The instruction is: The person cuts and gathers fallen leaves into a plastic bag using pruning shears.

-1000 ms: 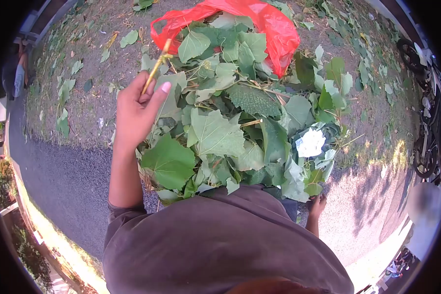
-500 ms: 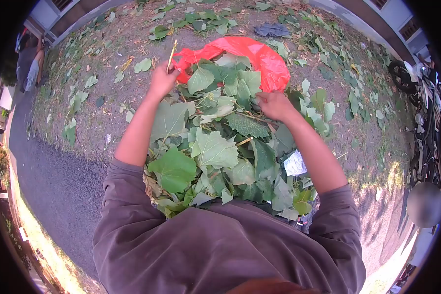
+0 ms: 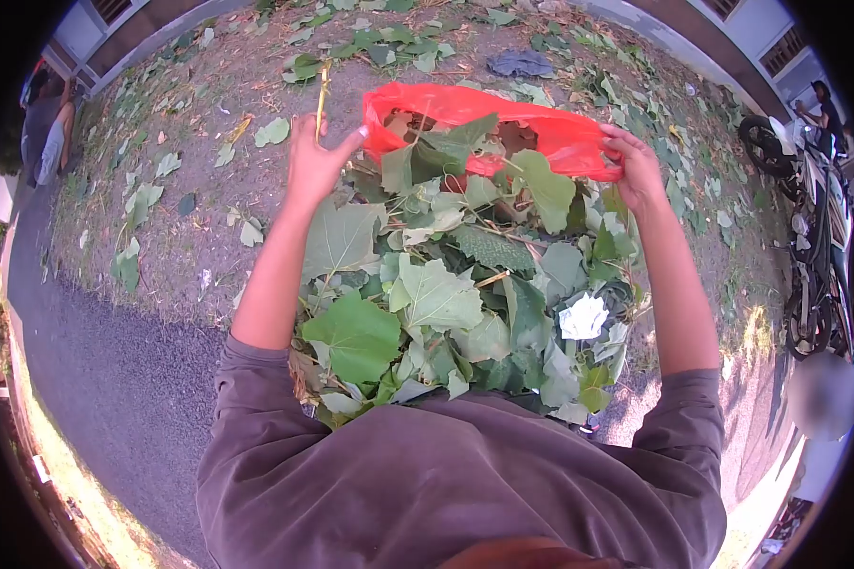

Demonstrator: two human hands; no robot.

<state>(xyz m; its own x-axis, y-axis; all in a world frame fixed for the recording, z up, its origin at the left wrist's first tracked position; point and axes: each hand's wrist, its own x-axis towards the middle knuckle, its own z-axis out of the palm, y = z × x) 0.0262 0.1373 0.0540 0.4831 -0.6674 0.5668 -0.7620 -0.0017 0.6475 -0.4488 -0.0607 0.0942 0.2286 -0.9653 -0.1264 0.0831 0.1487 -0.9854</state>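
A red plastic bag (image 3: 465, 104) lies stretched sideways at the far side of a heap of large green leaves (image 3: 436, 294), its mouth partly open with leaves in and before it. My right hand (image 3: 633, 166) grips the bag's right end between thumb and fingers. Near the bag's left edge is my left hand (image 3: 324, 159), thumb spread toward the bag and a yellowish stalk (image 3: 324, 90) held upright among its fingers. A crumpled white piece (image 3: 584, 318) rests on the right part of the heap.
Leaves lie scattered over the soil, with a dark cloth (image 3: 521, 64) beyond the bag. Motorcycles (image 3: 811, 247) and a person (image 3: 826, 116) are at the right. Another person (image 3: 52, 128) is at the far left, beside a paved strip (image 3: 114, 398).
My right hand has moved right and outward, pulling the bag wider. My left thumb has come away from the stalk and bag edge. Leaves at the bag's mouth have shifted.
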